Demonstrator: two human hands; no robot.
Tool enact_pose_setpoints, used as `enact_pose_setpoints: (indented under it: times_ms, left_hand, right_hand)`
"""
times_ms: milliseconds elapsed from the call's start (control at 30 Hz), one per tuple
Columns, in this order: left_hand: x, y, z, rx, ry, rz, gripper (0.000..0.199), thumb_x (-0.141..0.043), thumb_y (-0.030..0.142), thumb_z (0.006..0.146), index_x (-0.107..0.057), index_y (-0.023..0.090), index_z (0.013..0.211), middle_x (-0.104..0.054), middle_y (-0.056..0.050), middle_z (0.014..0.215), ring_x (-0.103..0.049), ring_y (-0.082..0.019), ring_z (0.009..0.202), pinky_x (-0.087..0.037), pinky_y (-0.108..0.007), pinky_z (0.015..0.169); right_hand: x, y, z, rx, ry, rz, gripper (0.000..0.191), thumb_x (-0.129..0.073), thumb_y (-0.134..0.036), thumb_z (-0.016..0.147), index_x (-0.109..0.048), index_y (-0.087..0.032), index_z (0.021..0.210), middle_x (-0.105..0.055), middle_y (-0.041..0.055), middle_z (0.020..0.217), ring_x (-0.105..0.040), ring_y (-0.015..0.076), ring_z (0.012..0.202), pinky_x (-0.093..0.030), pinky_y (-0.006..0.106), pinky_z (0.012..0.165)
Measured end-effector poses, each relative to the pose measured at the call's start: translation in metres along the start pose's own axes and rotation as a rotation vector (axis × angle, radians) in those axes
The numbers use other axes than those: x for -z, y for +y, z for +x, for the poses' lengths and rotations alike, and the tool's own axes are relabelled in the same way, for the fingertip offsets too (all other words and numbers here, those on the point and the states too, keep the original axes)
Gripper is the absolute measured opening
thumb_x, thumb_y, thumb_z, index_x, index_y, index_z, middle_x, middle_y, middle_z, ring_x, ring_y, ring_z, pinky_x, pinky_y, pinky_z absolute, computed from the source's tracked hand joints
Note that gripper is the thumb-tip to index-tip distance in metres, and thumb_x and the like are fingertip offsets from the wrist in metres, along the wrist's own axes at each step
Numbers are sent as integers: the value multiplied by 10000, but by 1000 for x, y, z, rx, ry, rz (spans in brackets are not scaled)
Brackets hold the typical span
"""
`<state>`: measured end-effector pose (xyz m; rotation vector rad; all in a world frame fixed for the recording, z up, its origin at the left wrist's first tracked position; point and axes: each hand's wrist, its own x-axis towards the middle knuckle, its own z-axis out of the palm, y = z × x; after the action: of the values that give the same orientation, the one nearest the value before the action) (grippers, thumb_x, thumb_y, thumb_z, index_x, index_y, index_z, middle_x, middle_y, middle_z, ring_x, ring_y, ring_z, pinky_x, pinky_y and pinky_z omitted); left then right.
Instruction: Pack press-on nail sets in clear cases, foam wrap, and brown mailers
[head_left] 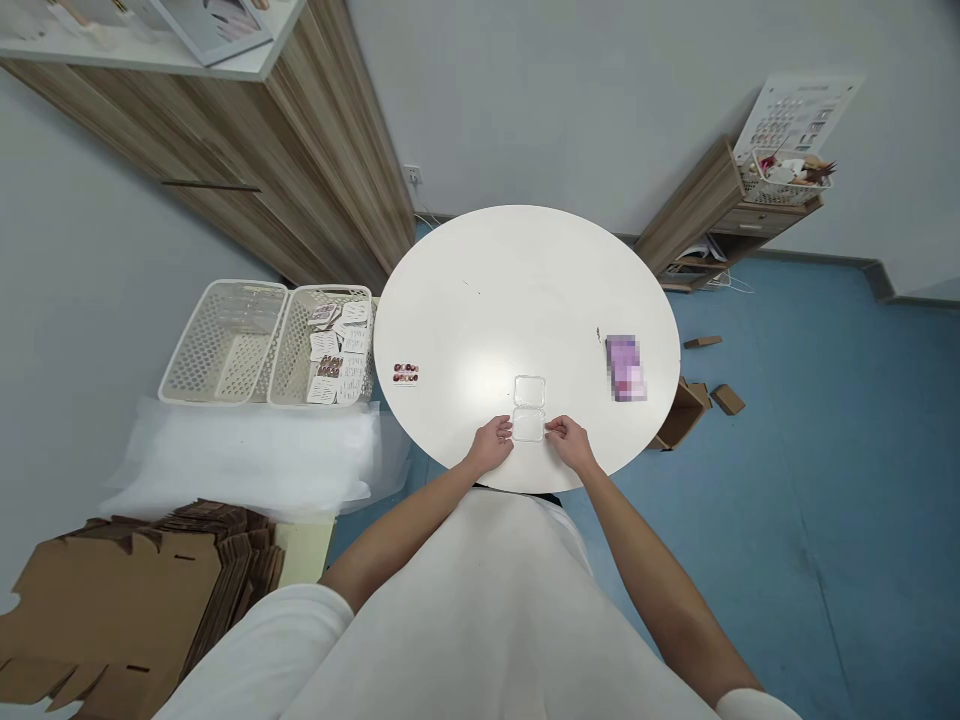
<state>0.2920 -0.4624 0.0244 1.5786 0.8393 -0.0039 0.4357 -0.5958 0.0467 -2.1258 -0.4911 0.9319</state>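
A clear plastic box (529,425) lies unfolded on the white round table (517,270), near its front edge. Its lid (530,391) is laid back on the far side. From the left, my left hand (493,444) grips the box's near half, fingers curled at its edge. My right hand (570,443) has thumb and fingers closed at the opposite edge. Inside the box I can make out no contents. Off to the left, a small card with dark reddish press-on nails (406,374) rests on the tabletop.
A blurred purple item (625,368) lies on the table's right side. Left of the table stand two white baskets (225,345), the nearer with several cards (337,350). Flattened cardboard boxes (127,600) are stacked lower left. An open brown carton (679,415) sits on the floor at right.
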Motion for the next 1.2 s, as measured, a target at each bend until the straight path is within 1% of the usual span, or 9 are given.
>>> enact_pose_setpoints:
  times_ms: [233, 400, 533, 633, 733, 833, 967, 1067, 1200]
  left_hand:
    - [1, -5, -4, -13, -16, 8, 490, -521, 72, 711, -427, 170, 1182, -546, -107, 1143, -570, -144, 952, -483, -306, 825]
    - [18, -6, -15, 2, 86, 27, 434, -516, 138, 745, -443, 180, 1170, -549, -97, 1136, -563, -146, 959, -481, -302, 816]
    - [55, -10, -24, 2, 222, 170, 404, -508, 177, 748, -469, 170, 1150, -566, -87, 1099, -557, -155, 936, -486, -290, 773]
    - [93, -13, -32, -10, 331, 364, 400, -512, 201, 744, -482, 170, 1142, -563, -76, 1095, -546, -173, 932, -461, -324, 812]
    - [136, -13, -36, 39, 404, 576, 417, -517, 204, 739, -475, 161, 1152, -532, -85, 1121, -520, -207, 977, -422, -350, 859]
    - [178, -7, -32, 79, 371, 785, 427, -541, 221, 726, -475, 174, 1146, -499, -91, 1133, -475, -245, 1046, -399, -347, 859]
    - [221, 5, -9, 116, 288, 886, 486, -551, 190, 714, -423, 174, 1183, -470, -102, 1116, -509, -236, 986, -412, -299, 779]
    - [238, 8, 15, 142, 229, 899, 526, -581, 161, 684, -410, 183, 1181, -472, -100, 1083, -528, -235, 942, -409, -299, 758]
    - [247, 6, 40, 147, 144, 878, 604, -601, 146, 670, -359, 195, 1221, -472, -99, 1077, -529, -234, 930, -408, -295, 750]
  right_hand:
    - [-8, 0, -15, -10, 125, 25, 222, -456, -246, 661, -560, -218, 855, -637, 21, 871, -582, 155, 743, -458, 323, 729]
    - [-9, -18, -18, 83, 169, -33, 255, -435, -296, 715, -557, -215, 923, -611, 26, 798, -535, 147, 651, -453, 295, 640]
    - [-22, -41, -2, 224, 39, -40, 235, -441, -295, 733, -551, -215, 924, -615, 36, 857, -532, 142, 672, -451, 281, 637]
    - [-40, -58, 11, 303, -111, -74, 247, -454, -281, 733, -539, -222, 958, -623, 30, 906, -545, 132, 670, -454, 286, 660]
    - [-62, -75, 22, 329, -240, -140, 276, -467, -261, 729, -526, -235, 998, -620, 20, 929, -558, 129, 686, -456, 288, 668]
    - [-85, -94, 35, 369, -314, -236, 317, -485, -228, 719, -514, -245, 1035, -604, 20, 979, -564, 137, 733, -451, 296, 685]
    - [-126, -122, 55, 415, -324, -326, 381, -507, -210, 708, -491, -231, 1089, -554, 47, 1079, -557, 162, 814, -440, 315, 738]
    - [-160, -138, 69, 395, -315, -350, 436, -521, -218, 704, -460, -218, 1136, -507, 68, 1120, -538, 188, 892, -435, 328, 773]
    - [-195, -151, 83, 345, -256, -370, 511, -539, -221, 696, -407, -215, 1190, -469, 84, 1125, -492, 223, 978, -419, 355, 818]
